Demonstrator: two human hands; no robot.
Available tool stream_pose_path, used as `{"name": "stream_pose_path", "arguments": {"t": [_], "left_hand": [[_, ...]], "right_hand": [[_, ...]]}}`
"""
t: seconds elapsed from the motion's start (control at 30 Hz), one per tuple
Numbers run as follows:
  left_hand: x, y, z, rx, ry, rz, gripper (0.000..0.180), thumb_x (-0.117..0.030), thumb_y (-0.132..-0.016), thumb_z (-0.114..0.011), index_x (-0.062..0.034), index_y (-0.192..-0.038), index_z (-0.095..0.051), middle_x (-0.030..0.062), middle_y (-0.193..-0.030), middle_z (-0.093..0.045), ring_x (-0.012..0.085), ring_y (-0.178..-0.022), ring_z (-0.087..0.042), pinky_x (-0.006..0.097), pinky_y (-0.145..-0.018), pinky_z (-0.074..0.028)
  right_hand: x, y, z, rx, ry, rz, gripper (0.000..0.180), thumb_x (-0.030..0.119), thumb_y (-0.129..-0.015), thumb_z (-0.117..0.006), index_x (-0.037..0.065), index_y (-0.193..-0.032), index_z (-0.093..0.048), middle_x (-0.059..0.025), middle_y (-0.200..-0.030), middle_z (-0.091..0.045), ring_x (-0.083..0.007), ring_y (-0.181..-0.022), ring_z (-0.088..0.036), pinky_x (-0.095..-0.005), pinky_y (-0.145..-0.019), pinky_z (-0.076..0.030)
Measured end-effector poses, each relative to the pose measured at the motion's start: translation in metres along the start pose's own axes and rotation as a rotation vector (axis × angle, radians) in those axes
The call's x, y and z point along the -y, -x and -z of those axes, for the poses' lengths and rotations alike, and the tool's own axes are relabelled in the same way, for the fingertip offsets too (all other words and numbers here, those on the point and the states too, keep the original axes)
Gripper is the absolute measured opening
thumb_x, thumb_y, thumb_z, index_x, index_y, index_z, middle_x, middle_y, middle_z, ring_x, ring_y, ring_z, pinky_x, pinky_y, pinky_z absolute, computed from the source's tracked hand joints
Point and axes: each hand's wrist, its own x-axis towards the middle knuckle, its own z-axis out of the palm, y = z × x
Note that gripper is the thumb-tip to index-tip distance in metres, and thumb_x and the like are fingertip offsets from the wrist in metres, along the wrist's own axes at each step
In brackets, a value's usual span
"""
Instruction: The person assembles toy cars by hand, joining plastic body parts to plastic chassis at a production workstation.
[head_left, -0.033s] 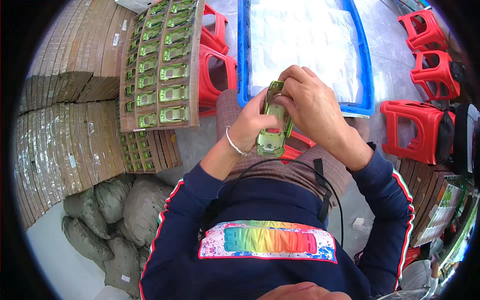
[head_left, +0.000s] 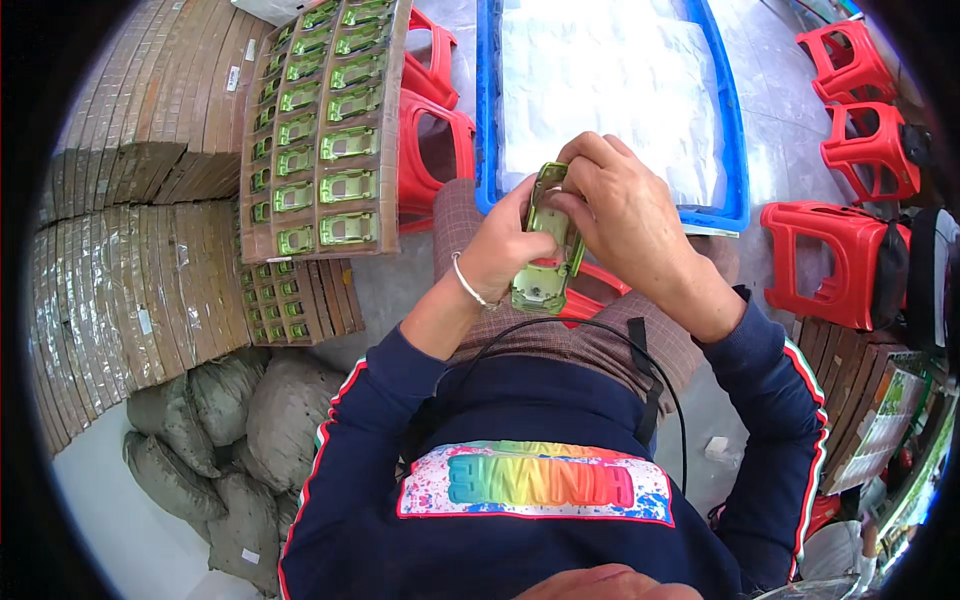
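A green, see-through toy car body (head_left: 540, 289) is held above my lap, with its hollow inside toward me. My left hand (head_left: 497, 248) grips it along its left side, the thumb lying across into the shell. At its far right end, my right hand (head_left: 627, 208) has its fingers curled in and the thumb pressed inside the shell. Those fingertips are partly hidden, so I cannot tell whether a small part is between them. To the left, a cardboard tray (head_left: 334, 170) bears rows of similar green car bodies.
Beyond my hands lies a blue-rimmed tub (head_left: 735, 150) with white sheeting in it. Red stools (head_left: 825, 240) stand at right, and another red stool (head_left: 440, 135) beside the tray. Stacked cardboard trays (head_left: 150, 300) and grey sacks (head_left: 285, 410) fill the left. A black cable (head_left: 683, 420) crosses my lap.
The near end of the car body has tipped very slightly to the left. Both hands keep their grip in almost the same place.
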Motion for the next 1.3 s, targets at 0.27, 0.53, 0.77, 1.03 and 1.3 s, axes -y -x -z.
{"name": "stream_pose_path", "arguments": {"t": [0.27,0.53,0.77,1.03,1.3], "left_hand": [[-0.001,-0.006,0.0,-0.314,-0.823,-0.091,0.041,0.002,-0.084,-0.055,0.0002,-0.124,-0.049,0.0071,-0.101,-0.064,0.0136,-0.092,-0.06,0.029,-0.081,-0.047],[0.005,-0.008,0.003,-0.3,-0.686,-0.196,0.026,-0.001,-0.088,-0.049,-0.0015,-0.114,-0.052,0.0105,-0.084,-0.067,0.0178,-0.081,-0.068,0.031,-0.068,-0.054],[-0.014,-0.011,0.009,-0.281,-0.448,-0.245,0.029,-0.001,-0.087,-0.052,-0.001,-0.116,-0.05,0.0098,-0.09,-0.065,0.0148,-0.081,-0.066,0.027,-0.069,-0.053],[-0.013,-0.005,0.03,-0.383,-0.174,-0.229,0.016,-0.011,-0.093,-0.055,-0.0033,-0.107,-0.057,0.0075,-0.088,-0.065,0.014,-0.077,-0.066,0.026,-0.061,-0.054],[-0.029,0.012,0.06,-0.534,-0.06,-0.318,0.014,-0.014,-0.094,-0.056,-0.0045,-0.104,-0.058,0.0046,-0.092,-0.062,0.0135,-0.075,-0.065,0.026,-0.058,-0.057]], "right_hand": [[0.0,-0.008,-0.013,-0.11,0.083,0.055,0.012,0.01,-0.079,-0.065,0.0,-0.078,-0.059,-0.0073,-0.098,-0.057,-0.0265,-0.089,-0.056,-0.0375,-0.072,-0.05],[-0.003,-0.025,-0.007,-0.023,0.412,0.205,0.016,0.019,-0.077,-0.066,0.004,-0.073,-0.066,-0.0084,-0.088,-0.057,-0.0238,-0.082,-0.059,-0.0368,-0.087,-0.047],[0.003,-0.02,-0.004,-0.296,-0.097,0.092,0.017,0.019,-0.08,-0.068,0.004,-0.087,-0.065,-0.0081,-0.096,-0.061,-0.028,-0.077,-0.062,-0.0386,-0.074,-0.05],[0.012,-0.015,-0.027,-0.213,-0.618,-0.21,0.043,0.004,-0.076,-0.073,0.0,-0.114,-0.052,-0.0116,-0.11,-0.061,-0.019,-0.079,-0.068,-0.0307,-0.069,-0.053],[0.045,-0.017,-0.066,0.022,-0.742,-0.256,0.07,0.007,-0.077,-0.074,0.002,-0.137,-0.037,-0.0148,-0.114,-0.057,-0.0198,-0.082,-0.065,-0.0339,-0.075,-0.055]]}}
